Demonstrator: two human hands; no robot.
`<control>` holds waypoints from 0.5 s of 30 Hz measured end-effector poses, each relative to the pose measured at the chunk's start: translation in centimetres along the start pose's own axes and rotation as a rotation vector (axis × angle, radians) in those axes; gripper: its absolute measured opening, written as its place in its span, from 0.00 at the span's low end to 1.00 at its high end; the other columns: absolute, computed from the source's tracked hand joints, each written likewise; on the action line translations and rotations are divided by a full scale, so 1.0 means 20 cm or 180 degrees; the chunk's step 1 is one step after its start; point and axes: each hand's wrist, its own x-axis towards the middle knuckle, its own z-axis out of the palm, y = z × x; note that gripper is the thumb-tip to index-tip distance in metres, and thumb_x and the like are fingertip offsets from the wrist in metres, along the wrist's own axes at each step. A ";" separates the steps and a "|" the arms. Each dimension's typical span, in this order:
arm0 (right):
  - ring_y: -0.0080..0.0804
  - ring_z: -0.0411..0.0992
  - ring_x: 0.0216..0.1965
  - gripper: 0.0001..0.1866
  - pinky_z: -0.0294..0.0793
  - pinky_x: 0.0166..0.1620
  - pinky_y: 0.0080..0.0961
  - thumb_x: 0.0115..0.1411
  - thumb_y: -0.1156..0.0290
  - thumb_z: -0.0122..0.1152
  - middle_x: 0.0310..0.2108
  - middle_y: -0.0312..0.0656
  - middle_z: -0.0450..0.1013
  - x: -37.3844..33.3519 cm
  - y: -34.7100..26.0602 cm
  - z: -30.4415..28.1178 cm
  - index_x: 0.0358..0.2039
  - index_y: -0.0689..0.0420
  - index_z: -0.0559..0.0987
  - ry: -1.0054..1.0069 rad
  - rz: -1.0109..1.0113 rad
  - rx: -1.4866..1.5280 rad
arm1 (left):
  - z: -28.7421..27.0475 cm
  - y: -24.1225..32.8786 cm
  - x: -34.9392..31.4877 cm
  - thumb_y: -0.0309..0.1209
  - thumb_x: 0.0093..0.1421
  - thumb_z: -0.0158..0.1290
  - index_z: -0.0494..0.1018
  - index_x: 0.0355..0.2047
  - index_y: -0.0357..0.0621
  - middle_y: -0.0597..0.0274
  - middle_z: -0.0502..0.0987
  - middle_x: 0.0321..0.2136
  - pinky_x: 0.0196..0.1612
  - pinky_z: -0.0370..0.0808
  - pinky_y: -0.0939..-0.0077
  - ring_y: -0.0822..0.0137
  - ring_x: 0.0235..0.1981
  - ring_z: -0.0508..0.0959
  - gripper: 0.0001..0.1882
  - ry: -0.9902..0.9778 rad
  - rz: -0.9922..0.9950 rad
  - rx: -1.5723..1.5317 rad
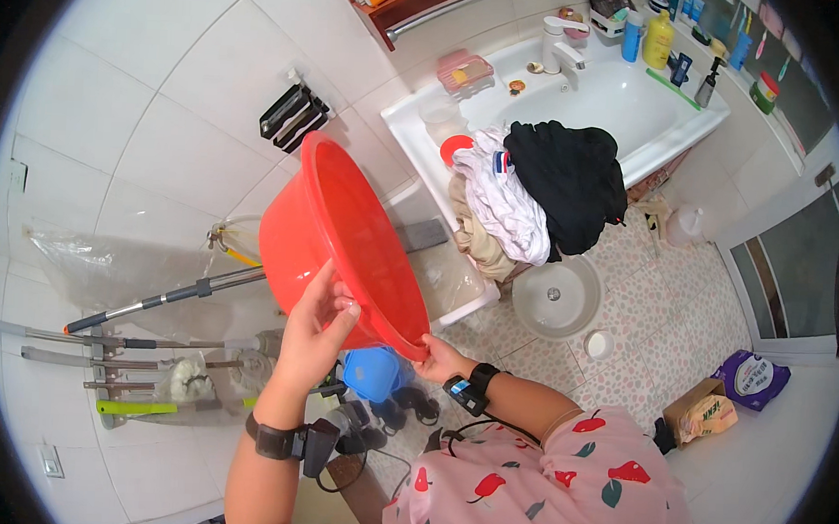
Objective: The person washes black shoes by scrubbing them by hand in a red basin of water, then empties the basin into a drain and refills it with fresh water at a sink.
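A large red plastic basin (292,228) is tilted on its side in front of me, its open mouth turned toward the sink. My left hand (322,309) holds the basin near its rim, with the fingers against the outer wall. At the lower end of the rim, my right hand (441,360) grips the edge between thumb and fingers. Both hands are closed on the basin. Beyond it, a black garment (568,184), a white garment (508,205) and a beige garment (477,236) lie heaped over the front edge of the white sink (692,124).
A round grey basin (556,301) stands on the floor beside a small white cup (599,344). Mops and poles (174,298) hang along the left wall. Near my right hand is a blue plastic container (370,374). Bottles, including a yellow one (658,40), line the sink's back.
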 end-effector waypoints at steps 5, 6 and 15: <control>0.23 0.72 0.31 0.09 0.69 0.25 0.19 0.63 0.65 0.45 0.35 0.32 0.73 0.03 0.00 -0.03 0.41 0.51 0.71 -0.0037 0.0087 -0.0154 | -0.02 -0.04 -0.01 0.18 0.58 0.48 0.52 0.63 0.36 0.65 0.68 0.40 0.49 0.67 0.78 0.74 0.42 0.69 0.32 0.0075 -0.0067 -0.0001; 0.23 0.72 0.31 0.08 0.69 0.25 0.19 0.63 0.66 0.45 0.35 0.32 0.73 0.02 0.01 -0.02 0.41 0.51 0.71 -0.0028 0.0084 -0.0177 | -0.03 -0.05 -0.01 0.17 0.58 0.49 0.51 0.63 0.36 0.64 0.68 0.41 0.48 0.68 0.79 0.74 0.40 0.69 0.33 0.0096 -0.0061 0.0001; 0.26 0.72 0.36 0.10 0.72 0.31 0.20 0.61 0.71 0.47 0.40 0.36 0.72 -0.07 -0.04 -0.02 0.43 0.55 0.69 0.0035 -0.0011 0.0027 | -0.01 -0.06 -0.03 0.18 0.57 0.49 0.51 0.63 0.36 0.64 0.69 0.40 0.45 0.68 0.81 0.75 0.39 0.68 0.33 0.0090 -0.0097 -0.0157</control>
